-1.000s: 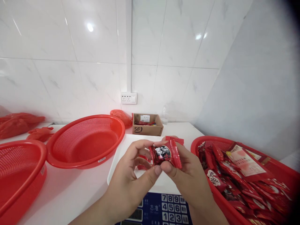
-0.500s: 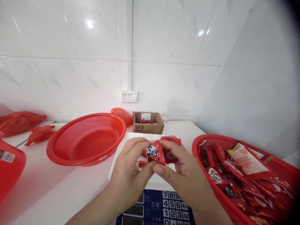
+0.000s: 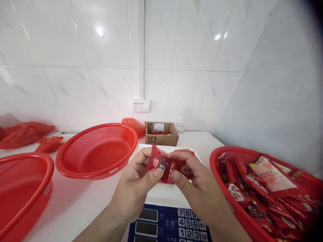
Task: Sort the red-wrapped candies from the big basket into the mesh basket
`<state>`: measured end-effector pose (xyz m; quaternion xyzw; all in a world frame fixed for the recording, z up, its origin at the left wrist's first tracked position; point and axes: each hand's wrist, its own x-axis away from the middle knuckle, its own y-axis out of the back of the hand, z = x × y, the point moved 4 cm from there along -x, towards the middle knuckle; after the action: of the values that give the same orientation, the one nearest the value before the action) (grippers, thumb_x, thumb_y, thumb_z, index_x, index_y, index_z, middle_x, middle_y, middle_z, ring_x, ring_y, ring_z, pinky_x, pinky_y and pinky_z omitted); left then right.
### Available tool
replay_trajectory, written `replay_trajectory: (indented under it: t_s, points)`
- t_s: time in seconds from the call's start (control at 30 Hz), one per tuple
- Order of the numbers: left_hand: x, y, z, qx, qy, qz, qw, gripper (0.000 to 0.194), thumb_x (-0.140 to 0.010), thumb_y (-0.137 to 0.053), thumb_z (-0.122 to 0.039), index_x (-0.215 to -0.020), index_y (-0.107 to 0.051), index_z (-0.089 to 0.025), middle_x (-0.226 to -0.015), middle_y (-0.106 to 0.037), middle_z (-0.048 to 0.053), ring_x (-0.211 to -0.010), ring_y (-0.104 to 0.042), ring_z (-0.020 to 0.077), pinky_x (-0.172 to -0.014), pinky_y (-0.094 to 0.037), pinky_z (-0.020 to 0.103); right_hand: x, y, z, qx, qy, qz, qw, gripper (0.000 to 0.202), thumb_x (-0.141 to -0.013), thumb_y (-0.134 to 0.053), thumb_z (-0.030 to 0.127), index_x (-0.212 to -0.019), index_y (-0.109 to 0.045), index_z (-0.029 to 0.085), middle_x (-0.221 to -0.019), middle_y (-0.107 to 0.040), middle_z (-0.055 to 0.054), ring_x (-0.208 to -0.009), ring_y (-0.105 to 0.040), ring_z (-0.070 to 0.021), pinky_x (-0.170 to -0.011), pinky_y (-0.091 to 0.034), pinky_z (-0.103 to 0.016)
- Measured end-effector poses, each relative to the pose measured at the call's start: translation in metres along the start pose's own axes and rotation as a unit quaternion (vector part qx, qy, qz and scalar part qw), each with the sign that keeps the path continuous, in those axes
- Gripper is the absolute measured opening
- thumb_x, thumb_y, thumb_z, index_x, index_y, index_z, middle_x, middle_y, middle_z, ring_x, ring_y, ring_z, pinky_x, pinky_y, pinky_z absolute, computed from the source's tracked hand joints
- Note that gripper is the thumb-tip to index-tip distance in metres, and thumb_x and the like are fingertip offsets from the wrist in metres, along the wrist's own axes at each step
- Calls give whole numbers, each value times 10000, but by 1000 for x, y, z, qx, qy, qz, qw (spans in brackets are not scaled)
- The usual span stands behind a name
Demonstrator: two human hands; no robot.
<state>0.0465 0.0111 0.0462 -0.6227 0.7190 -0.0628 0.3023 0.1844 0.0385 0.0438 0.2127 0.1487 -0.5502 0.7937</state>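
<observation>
Over the white pan (image 3: 169, 196) of a digital scale, my left hand (image 3: 133, 179) pinches a small red wrapped candy (image 3: 156, 160) between thumb and fingers. The wrapper is tilted, its printed side facing me. My right hand (image 3: 195, 176) is closed at the right edge of the same wrapper, thumb and index finger against its crimped end. Another red packet (image 3: 186, 170) shows behind the right fingers; whether it is held or lies on the pan I cannot tell. Below the hands sits the scale's blue keypad and display panel (image 3: 168, 232).
A red basket (image 3: 214, 168) heaped with red snack packets stands at the right. Two more red baskets, a round one (image 3: 63, 169) and a nearer one (image 3: 47, 201), stand left. Behind the scale are a cardboard box (image 3: 164, 139) and a red plastic bag (image 3: 133, 125).
The candy has been turned in the fingers, so a different printed face and its upright crimped end show. The view has shifted slightly, bringing more of the near left basket into sight.
</observation>
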Motion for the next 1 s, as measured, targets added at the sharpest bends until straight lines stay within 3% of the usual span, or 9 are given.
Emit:
replay_trajectory:
  t_s: [0.1, 0.2, 0.3, 0.43, 0.5, 0.67, 0.83, 0.93, 1.0]
  points:
    - [1, 1, 2, -7, 1, 11, 1000, 194, -811, -832, -354, -1001, -795, -338, -968, -697, 2, -821, -607, 132, -746, -532, 219, -2, 0, -3, -79, -35, 19, 996, 320, -901, -698, 533, -1090, -704, 275, -932, -725, -21, -805, -680, -161, -748, -573, -286]
    - [3, 4, 1, -63, -28, 14, 998, 188, -776, -857, -365, -955, -801, -358, -1263, -644, -3, -1058, -581, 175, -843, -533, 228, -2, -2, -8, -174, -80, 57, 980, 357, -856, -734, 571, -979, -711, 237, -739, -665, 17, -636, -597, -116, -616, -514, -232]
    - [3, 7, 1, -105, -47, 31, 993, 184, -756, -862, -419, -926, -802, -382, -1382, -594, -16, -1261, -488, 225, -966, -508, 277, -2, -8, -10, -245, -106, 100, 959, 390, -800, -779, 589, -837, -702, 208, -666, -614, 31, -535, -487, -82, -490, -410, -193]
    - [5, 7, 1, -155, -42, 65, 985, 342, -707, -865, -520, -1018, -803, -392, -1482, -524, 4, -1365, -429, 301, -1121, -428, 406, -1, -14, -8, -266, -125, 112, 949, 376, -776, -798, 584, -774, -722, 215, -703, -662, -2, -618, -573, -127, -579, -483, -245]
    - [7, 7, 2, -154, -32, 78, 984, 370, -708, -865, -514, -1047, -804, -379, -1468, -516, 28, -1398, -402, 334, -1143, -407, 431, -1, -15, -7, -253, -131, 109, 952, 402, -759, -793, 617, -814, -752, 221, -720, -678, -19, -655, -595, -149, -591, -497, -262]
    - [9, 7, 3, -116, -36, 75, 990, 287, -777, -828, -467, -1039, -807, -353, -1231, -590, 59, -1199, -563, 307, -1083, -456, 426, 0, -18, -9, -242, -141, 129, 951, 469, -810, -721, 654, -759, -729, 188, -642, -622, -2, -519, -467, -97, -436, -343, -203]
    - [7, 6, 2, -135, -59, 80, 986, 298, -782, -814, -498, -1034, -802, -338, -1157, -648, 58, -1230, -550, 297, -1135, -401, 416, 1, -16, -9, -243, -117, 114, 956, 388, -856, -718, 582, -781, -722, 202, -710, -644, -10, -651, -553, -130, -599, -456, -248]
    - [5, 9, 2, -121, -81, 63, 987, 305, -777, -829, -475, -1048, -782, -342, -1177, -645, 44, -1139, -601, 256, -1008, -491, 353, 0, -15, -9, -243, -137, 123, 952, 418, -854, -718, 584, -715, -651, 195, -670, -609, 4, -586, -508, -114, -523, -411, -229]
    - [5, 11, 1, -131, -118, 49, 983, 270, -786, -821, -477, -1017, -776, -343, -1093, -670, 30, -1110, -601, 234, -1022, -470, 336, -1, -16, -10, -253, -146, 132, 947, 464, -840, -723, 603, -671, -587, 194, -618, -567, 24, -527, -454, -93, -463, -359, -205]
